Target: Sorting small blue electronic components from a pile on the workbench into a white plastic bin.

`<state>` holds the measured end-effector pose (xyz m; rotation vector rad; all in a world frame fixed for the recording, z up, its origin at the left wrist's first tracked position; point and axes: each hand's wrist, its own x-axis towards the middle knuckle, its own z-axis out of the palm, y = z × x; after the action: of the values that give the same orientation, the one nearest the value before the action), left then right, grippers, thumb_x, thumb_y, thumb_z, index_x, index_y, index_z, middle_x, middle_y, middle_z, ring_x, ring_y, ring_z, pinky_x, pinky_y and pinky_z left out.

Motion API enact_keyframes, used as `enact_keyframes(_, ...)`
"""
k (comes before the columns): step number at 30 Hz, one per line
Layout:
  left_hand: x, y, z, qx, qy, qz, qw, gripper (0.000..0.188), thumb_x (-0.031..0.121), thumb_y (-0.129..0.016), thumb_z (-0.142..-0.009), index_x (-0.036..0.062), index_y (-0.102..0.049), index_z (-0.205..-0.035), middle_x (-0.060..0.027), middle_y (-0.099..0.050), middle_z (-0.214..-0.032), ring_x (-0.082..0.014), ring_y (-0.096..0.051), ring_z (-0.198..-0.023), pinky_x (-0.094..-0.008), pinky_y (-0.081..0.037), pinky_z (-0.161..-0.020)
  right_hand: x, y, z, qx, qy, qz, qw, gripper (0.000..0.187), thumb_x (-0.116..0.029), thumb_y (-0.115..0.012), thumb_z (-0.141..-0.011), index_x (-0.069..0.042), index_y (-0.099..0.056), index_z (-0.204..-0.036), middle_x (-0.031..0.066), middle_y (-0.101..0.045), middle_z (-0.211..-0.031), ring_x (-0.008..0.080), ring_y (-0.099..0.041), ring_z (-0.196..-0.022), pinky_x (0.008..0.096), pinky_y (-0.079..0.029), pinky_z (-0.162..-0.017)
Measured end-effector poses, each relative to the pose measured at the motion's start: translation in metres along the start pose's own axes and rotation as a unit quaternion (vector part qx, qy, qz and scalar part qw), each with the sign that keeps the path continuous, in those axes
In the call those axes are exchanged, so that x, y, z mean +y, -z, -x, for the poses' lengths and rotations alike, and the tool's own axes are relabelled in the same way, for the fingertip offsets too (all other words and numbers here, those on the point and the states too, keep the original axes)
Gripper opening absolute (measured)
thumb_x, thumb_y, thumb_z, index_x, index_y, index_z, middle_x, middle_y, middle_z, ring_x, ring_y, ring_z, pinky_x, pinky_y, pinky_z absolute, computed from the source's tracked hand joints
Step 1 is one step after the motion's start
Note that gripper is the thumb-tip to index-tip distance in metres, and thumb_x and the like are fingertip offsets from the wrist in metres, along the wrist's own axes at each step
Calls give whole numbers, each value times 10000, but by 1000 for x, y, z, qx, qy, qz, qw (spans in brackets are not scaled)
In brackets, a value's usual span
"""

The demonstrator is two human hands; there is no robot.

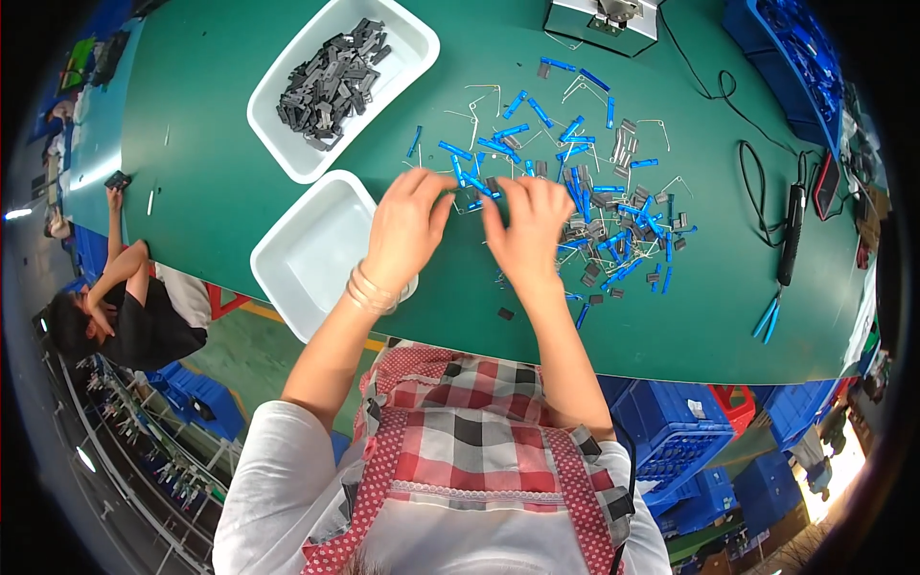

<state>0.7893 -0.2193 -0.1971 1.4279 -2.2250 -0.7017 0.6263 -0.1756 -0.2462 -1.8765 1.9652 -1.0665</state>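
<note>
My left hand [407,225] and my right hand [527,230] meet above the green table, fingertips close together. Between them is a small blue strip-shaped piece [476,185], with both hands' fingers closed at its ends. A small dark grey block [493,184] shows beside my right fingertips; whether it is joined to the blue piece I cannot tell. Just beyond and to the right spreads a loose pile of blue pieces [613,240], grey blocks [625,144] and thin bent wires [473,113]. An open white tray [307,244] stands beside my left wrist.
Another white tray [273,115], holding many dark grey parts [335,81], stands at the far left. A black tool [793,230] with a cord and blue-handled pliers [766,318] lie at right. A blue bin [788,86] and a metal device [602,27] stand farther back. Another person [134,316] sits left.
</note>
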Motion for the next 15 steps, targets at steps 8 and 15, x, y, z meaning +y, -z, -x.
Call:
enact_keyframes(8,-23,-16,-37,8,-6,-85,996,244,19,-725,-786,40,-671,-1022,-123,-605,-1011,-333,-586,-917,-415,-497,-812,28,11,0,32,-42,30,998,139,-113,-715,-804,-88,-623,-905,62,-594,-963,281,-508,-975,444,-338,-859)
enact_keyframes(15,-22,-36,-44,-66,33,-14,997,138,70,-722,-804,52,-677,-933,-111,-594,-945,-315,-602,-904,-416,-524,-738,77,66,12,103,-126,149,975,195,-106,-712,-823,-105,-665,-1012,57,-619,-1047,271,-520,-997,413,-364,-851)
